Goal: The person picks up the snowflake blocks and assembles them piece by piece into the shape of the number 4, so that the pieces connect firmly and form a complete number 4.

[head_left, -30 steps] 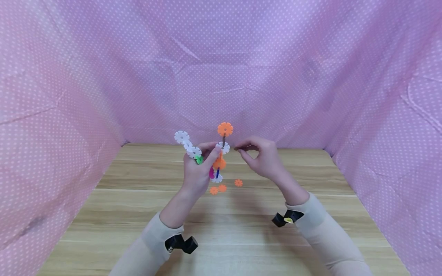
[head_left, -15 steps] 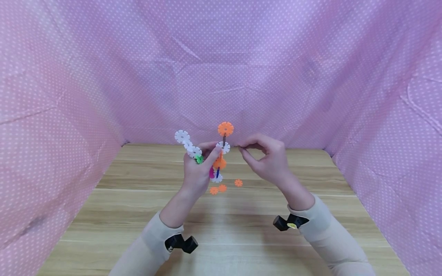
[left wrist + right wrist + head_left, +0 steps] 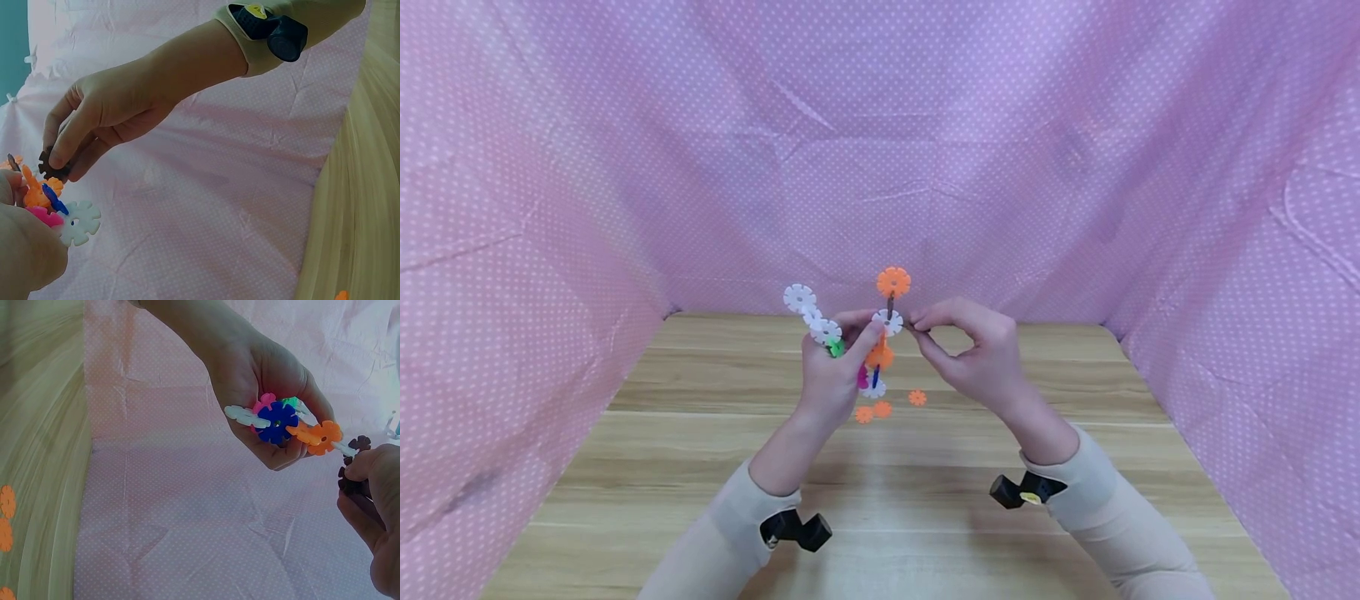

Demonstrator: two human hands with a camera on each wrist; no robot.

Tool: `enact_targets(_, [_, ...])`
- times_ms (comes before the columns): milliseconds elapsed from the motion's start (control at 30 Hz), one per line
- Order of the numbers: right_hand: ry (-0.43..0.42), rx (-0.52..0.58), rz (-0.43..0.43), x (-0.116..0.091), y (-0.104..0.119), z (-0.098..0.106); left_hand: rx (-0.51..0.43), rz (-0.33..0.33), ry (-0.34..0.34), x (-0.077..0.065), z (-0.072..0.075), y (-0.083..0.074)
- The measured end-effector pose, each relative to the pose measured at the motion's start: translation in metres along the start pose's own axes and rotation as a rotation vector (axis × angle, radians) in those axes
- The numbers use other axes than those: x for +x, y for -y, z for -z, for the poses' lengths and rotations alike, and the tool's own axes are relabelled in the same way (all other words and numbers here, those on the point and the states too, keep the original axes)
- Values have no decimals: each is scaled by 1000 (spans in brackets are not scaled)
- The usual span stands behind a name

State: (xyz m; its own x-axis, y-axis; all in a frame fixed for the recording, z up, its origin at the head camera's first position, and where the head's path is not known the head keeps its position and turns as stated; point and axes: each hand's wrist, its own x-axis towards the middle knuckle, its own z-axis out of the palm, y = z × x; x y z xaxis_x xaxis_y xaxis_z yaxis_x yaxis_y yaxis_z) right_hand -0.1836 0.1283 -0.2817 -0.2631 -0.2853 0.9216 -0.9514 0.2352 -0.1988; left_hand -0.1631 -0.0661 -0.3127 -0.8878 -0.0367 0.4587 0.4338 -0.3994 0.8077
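Note:
My left hand grips a joined chain of notched plastic discs above the table. From it rise white discs on the left and an orange disc on a brown one at the top. Blue, pink and orange discs show lower in the chain. Between thumb and index finger, my right hand pinches a loose brown disc. Its edge is right at the white disc beside my left thumb.
Several loose orange discs lie on the wooden table below the hands. Pink dotted cloth encloses the table at the back and sides. A black wrist camera is strapped to each sleeve.
My right hand first drew slightly right, away from the chain, then came back left, bringing the brown disc up to the white disc. My left hand and the chain shifted slightly right.

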Motion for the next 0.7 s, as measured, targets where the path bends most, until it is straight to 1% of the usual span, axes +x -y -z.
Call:
enact_targets(133, [-1, -52, 13, 0, 2, 0, 3, -7, 8, 0, -1, -1])
enact_targets(233, [3, -71, 18, -1, 3, 0, 10, -7, 16, -1, -2, -1])
enact_targets(300, [0, -74, 30, -1, 4, 0, 13, -9, 22, -1, -2, -1])
enact_targets(533, [-14, -58, 128, -2, 5, 1, 8, -5, 28, -3, -1, 1])
enact_targets(700, [-6, -50, 139, -1, 8, 2, 35, 1, 44, -4, -1, 0])
